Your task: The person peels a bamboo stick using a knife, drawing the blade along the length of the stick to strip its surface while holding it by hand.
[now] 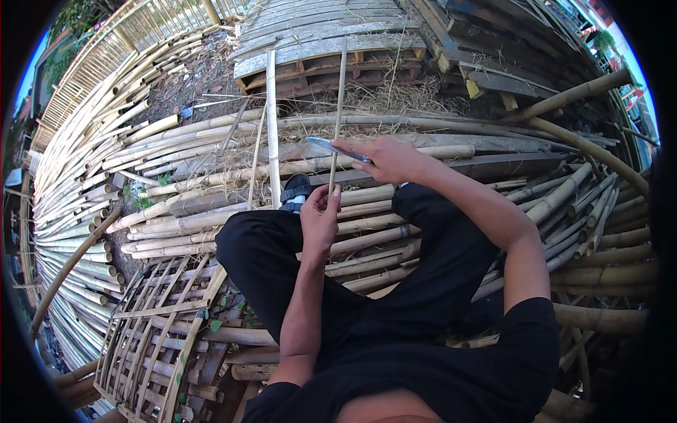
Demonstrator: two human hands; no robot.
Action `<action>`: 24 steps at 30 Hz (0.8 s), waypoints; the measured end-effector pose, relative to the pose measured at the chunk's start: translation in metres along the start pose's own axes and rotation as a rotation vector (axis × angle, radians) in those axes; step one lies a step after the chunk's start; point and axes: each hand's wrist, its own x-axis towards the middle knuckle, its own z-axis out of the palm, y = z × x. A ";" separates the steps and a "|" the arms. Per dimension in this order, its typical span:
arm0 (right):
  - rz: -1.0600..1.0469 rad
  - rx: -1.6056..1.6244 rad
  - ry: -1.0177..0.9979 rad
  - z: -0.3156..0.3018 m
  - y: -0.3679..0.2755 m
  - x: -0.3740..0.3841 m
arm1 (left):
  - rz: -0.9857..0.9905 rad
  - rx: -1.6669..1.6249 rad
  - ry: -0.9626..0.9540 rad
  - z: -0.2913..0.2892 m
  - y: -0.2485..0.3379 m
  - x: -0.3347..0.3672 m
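- Bamboo poles point(367, 224): lie below and around both sets of fingers; seat should be stable, a rolling pole could jog the cut. Far ends curve toward the rim, hard to make out.
- Bamboo strip point(338, 113): runs up from the left fingers, past the right ones. Looks like shaving or trimming; best held steady, turned a little between strokes. Lower end hidden behind the left hand.
- Right hand point(391, 158): fingers closed around the knife handle, index reaching to the strip. Short, shallow strokes away from the left fingers look safest. Palm side hidden.
- Left hand point(321, 218): fingers curled, pinching the strip low down, below the blade; firm grip advised. Exact wrap unclear.
- Knife point(321, 143): crosses the strip above the left fingers, tip left of the right fingers. Low blade angle advised. Handle mostly covered; which way the edge faces, can't tell.
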 end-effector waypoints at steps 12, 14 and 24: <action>0.068 0.055 0.082 0.013 0.011 0.002 | -0.026 -0.024 -0.010 0.001 0.001 0.001; 0.105 0.054 0.084 0.010 0.006 0.002 | -0.040 -0.026 -0.007 -0.001 0.003 0.000; -0.011 0.065 0.167 0.040 0.004 -0.003 | -0.007 -0.032 0.000 -0.002 -0.003 0.003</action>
